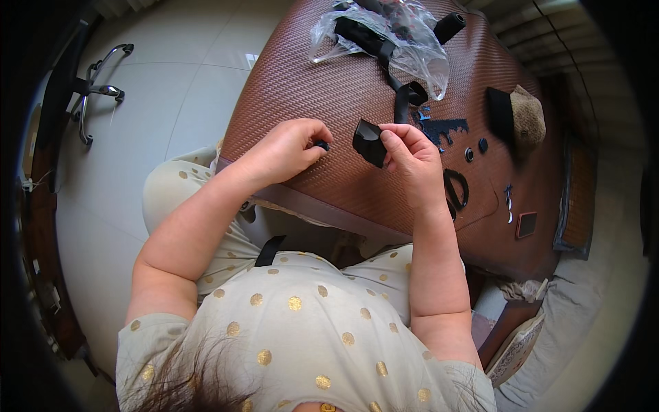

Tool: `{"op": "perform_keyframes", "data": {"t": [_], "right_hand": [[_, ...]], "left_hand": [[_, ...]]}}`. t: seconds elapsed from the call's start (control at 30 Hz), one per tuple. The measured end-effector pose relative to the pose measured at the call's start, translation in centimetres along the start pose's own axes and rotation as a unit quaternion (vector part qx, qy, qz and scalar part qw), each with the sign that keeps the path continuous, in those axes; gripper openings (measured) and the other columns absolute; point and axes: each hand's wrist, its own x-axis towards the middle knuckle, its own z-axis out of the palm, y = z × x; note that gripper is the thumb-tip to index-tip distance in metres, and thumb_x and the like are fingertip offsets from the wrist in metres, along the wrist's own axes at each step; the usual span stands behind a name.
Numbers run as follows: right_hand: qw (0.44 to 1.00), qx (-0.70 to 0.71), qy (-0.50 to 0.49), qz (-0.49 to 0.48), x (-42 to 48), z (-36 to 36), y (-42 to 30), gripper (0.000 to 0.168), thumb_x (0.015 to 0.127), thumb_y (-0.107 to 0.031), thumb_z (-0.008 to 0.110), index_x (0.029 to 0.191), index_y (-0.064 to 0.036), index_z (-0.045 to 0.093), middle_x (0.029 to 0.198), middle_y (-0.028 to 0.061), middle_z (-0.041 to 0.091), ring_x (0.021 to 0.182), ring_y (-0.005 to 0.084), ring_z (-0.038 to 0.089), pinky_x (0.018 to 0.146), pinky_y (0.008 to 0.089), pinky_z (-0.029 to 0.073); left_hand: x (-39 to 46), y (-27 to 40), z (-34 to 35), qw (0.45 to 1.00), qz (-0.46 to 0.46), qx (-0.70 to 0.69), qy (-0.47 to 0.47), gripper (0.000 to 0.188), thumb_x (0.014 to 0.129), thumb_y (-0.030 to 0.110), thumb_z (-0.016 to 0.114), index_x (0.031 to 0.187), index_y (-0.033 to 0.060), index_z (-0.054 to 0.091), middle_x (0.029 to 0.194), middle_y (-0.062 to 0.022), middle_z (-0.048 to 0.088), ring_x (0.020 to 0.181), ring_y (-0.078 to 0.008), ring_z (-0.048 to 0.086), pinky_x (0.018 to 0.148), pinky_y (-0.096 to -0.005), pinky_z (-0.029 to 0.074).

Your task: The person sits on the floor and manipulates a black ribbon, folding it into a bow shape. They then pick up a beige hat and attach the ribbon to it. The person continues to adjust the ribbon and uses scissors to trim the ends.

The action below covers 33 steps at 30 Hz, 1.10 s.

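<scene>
Between the thumb and fingers of my left hand [296,149] is a small dark round object [322,145], mostly covered by the fingertips. My right hand [412,152] pinches a short piece of shiny black ribbon or fabric [368,140] by its right side, just above the brown woven-pattern table cover [293,87]. The two hands are apart. Beyond the right hand lie ragged dark blue fabric scraps [445,127]. Black scissors handles [457,189] show beside my right wrist, which hides part of them. A black strip [270,251] rests on my lap.
A clear plastic bag [432,67] with black rolls lies at the far side, and black ribbon [401,98] trails from it. To the right are two small round items [469,154], a tan-and-black fuzzy item [526,116] and a small framed device [526,225]. A wheeled chair base [92,90] stands left.
</scene>
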Motion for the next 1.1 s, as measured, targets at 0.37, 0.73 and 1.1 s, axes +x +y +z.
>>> {"op": "perform_keyframes", "data": {"t": [0.37,0.73,1.1], "right_hand": [[0.993,-0.056,0.052,-0.095,0.3,0.2,0.7,0.018,0.089,-0.013,0.059,0.103,-0.002,0.064,0.080,-0.0022,0.061,0.067,0.0030,0.053,0.060,0.0161,0.043],[0.948,-0.221,-0.023,-0.230,-0.7,1.6,-0.2,0.015,0.077,-0.002,0.068,0.092,-0.002,0.066,0.079,0.0052,0.061,0.068,0.0133,0.058,0.065,0.0214,0.047],[0.924,-0.269,-0.006,-0.271,-0.7,2.1,0.1,0.023,0.073,-0.002,0.070,0.096,-0.002,0.066,0.083,0.0108,0.064,0.075,0.0218,0.063,0.067,0.0290,0.049]], "left_hand": [[-0.5,1.8,-0.5,0.868,-0.169,-0.462,-0.071,0.028,0.084,0.004,0.062,0.112,0.0032,0.058,0.094,-0.0047,0.063,0.085,-0.0100,0.062,0.073,-0.0220,0.052],[-0.7,1.9,0.1,0.836,-0.117,-0.532,-0.063,0.026,0.083,0.004,0.062,0.109,0.0021,0.058,0.094,-0.0035,0.062,0.082,-0.0076,0.061,0.072,-0.0201,0.051],[-0.6,2.6,0.8,0.878,-0.069,-0.473,-0.007,0.029,0.081,0.003,0.065,0.109,0.0004,0.057,0.096,-0.0023,0.061,0.086,-0.0052,0.058,0.077,-0.0191,0.049]]}}
